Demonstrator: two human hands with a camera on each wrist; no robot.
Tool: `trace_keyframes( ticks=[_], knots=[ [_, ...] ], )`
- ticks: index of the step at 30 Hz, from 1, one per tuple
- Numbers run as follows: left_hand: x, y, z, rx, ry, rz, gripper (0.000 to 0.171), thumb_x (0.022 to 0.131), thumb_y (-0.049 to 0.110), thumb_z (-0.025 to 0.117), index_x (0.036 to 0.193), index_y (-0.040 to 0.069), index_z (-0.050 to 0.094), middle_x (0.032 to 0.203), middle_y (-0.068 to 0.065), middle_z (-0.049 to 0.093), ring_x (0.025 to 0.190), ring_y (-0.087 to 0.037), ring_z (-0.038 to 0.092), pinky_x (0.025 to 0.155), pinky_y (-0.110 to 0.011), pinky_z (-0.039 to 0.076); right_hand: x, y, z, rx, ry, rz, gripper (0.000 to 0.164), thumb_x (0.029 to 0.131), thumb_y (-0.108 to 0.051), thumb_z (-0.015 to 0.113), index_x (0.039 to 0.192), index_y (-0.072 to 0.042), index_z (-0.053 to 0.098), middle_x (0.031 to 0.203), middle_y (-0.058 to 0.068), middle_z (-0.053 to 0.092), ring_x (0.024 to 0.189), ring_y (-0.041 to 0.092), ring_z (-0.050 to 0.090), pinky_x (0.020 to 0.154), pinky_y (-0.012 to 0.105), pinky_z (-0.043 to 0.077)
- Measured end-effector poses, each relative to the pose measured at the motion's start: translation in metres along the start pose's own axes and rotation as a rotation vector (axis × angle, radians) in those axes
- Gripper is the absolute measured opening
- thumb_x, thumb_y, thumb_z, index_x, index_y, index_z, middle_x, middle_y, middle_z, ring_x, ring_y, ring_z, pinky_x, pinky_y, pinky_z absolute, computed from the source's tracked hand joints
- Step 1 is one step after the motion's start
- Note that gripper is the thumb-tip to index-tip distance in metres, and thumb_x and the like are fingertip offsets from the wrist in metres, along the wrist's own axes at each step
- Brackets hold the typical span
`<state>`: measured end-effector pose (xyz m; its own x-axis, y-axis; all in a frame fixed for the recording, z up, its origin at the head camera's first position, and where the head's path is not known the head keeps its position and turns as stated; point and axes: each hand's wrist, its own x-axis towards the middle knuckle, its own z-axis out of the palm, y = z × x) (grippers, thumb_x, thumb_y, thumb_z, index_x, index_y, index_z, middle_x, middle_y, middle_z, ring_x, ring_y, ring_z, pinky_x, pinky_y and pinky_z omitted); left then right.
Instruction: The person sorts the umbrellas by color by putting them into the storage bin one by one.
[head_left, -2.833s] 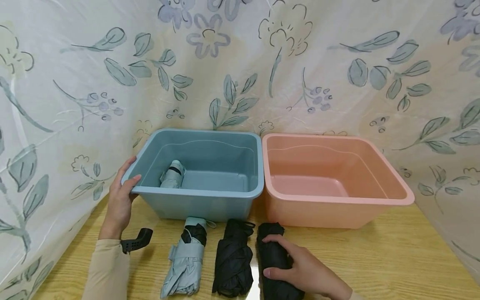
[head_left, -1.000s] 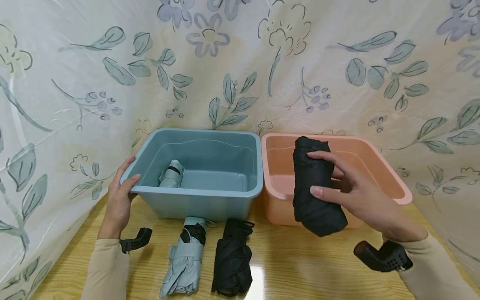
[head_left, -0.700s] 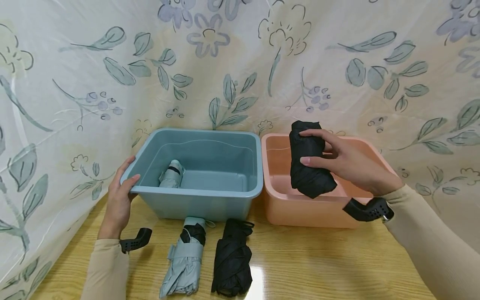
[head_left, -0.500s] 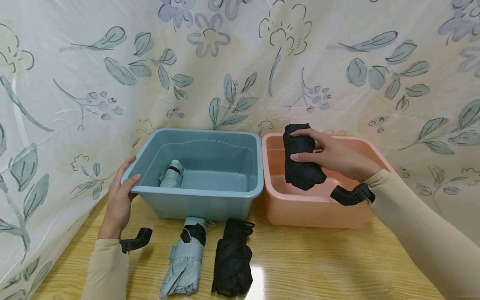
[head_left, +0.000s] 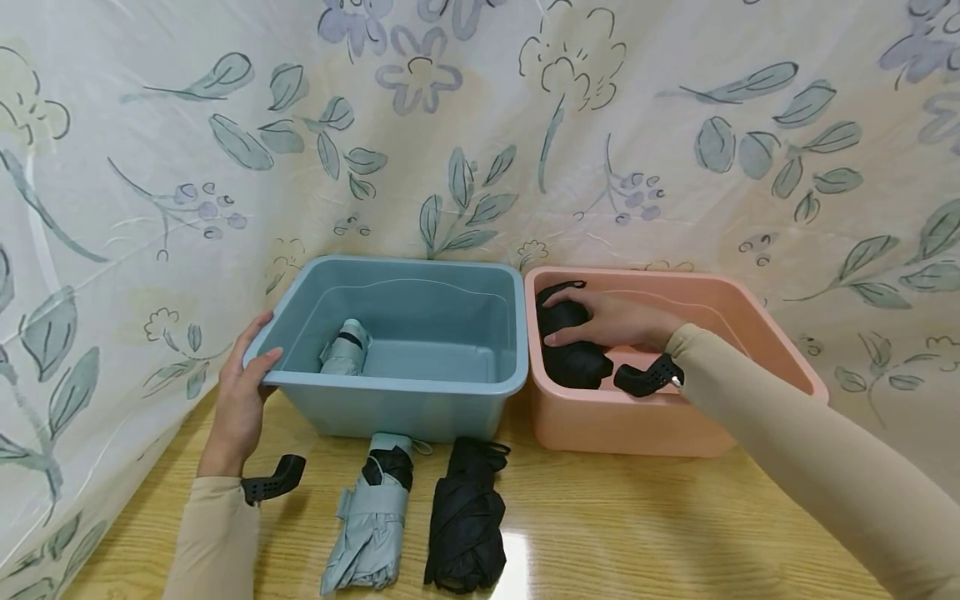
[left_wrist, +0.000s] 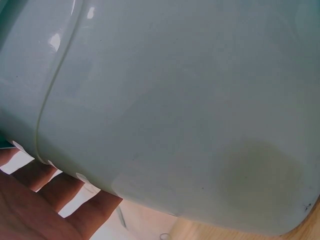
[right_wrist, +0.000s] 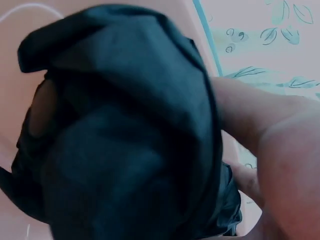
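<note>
My left hand [head_left: 238, 404] grips the left rim of a blue plastic bin [head_left: 405, 412], thumb over the edge. The left wrist view shows those fingers along the edge of the bin's wall [left_wrist: 175, 100]. Inside the pink bin [head_left: 637, 429], my right hand [head_left: 618, 321] holds a folded black umbrella [head_left: 573, 364] against the left wall. The umbrella's loose fabric [right_wrist: 130, 125] fills much of the right wrist view and hides part of the fingers. A small light-blue folded umbrella [head_left: 346, 354] lies at the left inside the blue bin.
On the wooden table [head_left: 645, 525], before the bins, lie a grey-blue folded umbrella [head_left: 375, 525] and another black one [head_left: 465, 529], side by side. The two bins stand with rims almost together. A flowered curtain [head_left: 480, 125] hangs behind and around them.
My right hand has taken the black umbrella from the right of the row on the table, lifted it over the pink bin and lowered it inside. The left hand has stayed on the blue rim.
</note>
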<state>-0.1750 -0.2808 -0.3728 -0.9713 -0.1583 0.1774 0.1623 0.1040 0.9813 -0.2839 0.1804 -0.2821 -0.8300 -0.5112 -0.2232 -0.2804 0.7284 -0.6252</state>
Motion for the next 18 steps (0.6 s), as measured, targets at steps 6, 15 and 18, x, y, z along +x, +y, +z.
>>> trace_keyframes(
  ticks=[6, 15, 18],
  knots=[
    [0.0, 0.0, -0.001, 0.0, 0.0, 0.008, 0.055, 0.109, 0.031, 0.043, 0.161, 0.03, 0.027, 0.162, -0.013, 0.021, 0.138, -0.035, 0.03, 0.105, -0.038, 0.037, 0.007, 0.0, 0.005, 0.039, -0.037, 0.042, 0.075, 0.086, -0.049, 0.079, 0.147, -0.02, 0.044, 0.146, 0.012, 0.043, 0.123, 0.027, 0.048, 0.098, 0.039, 0.04],
    [-0.001, -0.001, 0.0, -0.036, -0.009, 0.029, 0.055, 0.109, 0.029, 0.045, 0.161, 0.027, 0.028, 0.162, -0.016, 0.021, 0.139, -0.035, 0.03, 0.089, -0.015, 0.041, 0.012, 0.005, 0.01, 0.265, -0.182, 0.168, 0.077, 0.09, -0.031, 0.079, 0.15, -0.015, 0.032, 0.15, 0.022, 0.026, 0.111, 0.035, 0.059, 0.084, 0.047, 0.056],
    [-0.001, -0.001, 0.0, -0.039, -0.007, 0.027, 0.055, 0.109, 0.029, 0.045, 0.161, 0.027, 0.029, 0.162, -0.016, 0.021, 0.139, -0.035, 0.03, 0.088, -0.014, 0.041, 0.013, 0.007, 0.011, 0.284, -0.197, 0.177, 0.078, 0.091, -0.03, 0.078, 0.15, -0.014, 0.03, 0.149, 0.023, 0.026, 0.109, 0.035, 0.059, 0.084, 0.048, 0.056]
  ],
)
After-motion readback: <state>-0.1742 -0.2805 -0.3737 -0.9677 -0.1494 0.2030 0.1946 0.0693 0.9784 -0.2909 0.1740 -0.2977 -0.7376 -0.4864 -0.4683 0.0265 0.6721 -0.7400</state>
